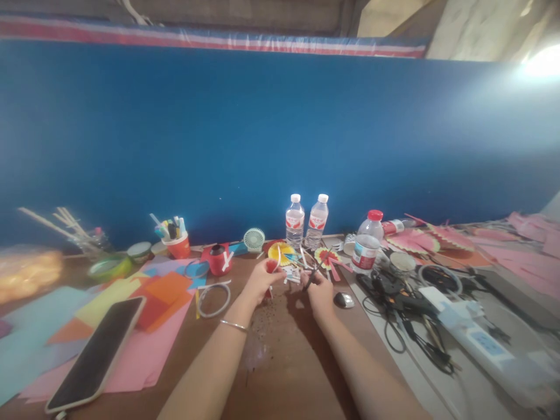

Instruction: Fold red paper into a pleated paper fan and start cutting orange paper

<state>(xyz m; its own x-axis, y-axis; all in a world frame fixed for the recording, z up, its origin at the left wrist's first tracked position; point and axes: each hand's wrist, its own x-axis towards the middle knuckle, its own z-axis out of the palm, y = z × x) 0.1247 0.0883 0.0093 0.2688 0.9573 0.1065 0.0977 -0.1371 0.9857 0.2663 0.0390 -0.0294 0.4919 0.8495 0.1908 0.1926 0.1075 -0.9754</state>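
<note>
- Black scissors [310, 279] are sitting in your right hand [322, 296], fingers curling around the handles; blades too blurred to tell if apart.
- Your left hand [259, 281] is pinching a thin red-and-white piece [273, 266], thumb and fingers gripping it; too small to identify.
- Both hands are working near each other, not touching, over the middle of the brown table [275, 367].
- Pale scraps [291, 275] are lying between them.
- Yellow paper rosette [279, 253] is lying just beyond your left hand; red-and-yellow rosette [327, 256] beyond your right.
- Two white-capped bottles [294, 221] are standing upright, farther off.
- Left side: phone [97, 350] is resting on coloured paper sheets [135, 356].
- Right side: red-capped bottle [366, 252] is standing far, white power strip [483, 341] is lying nearer.
</note>
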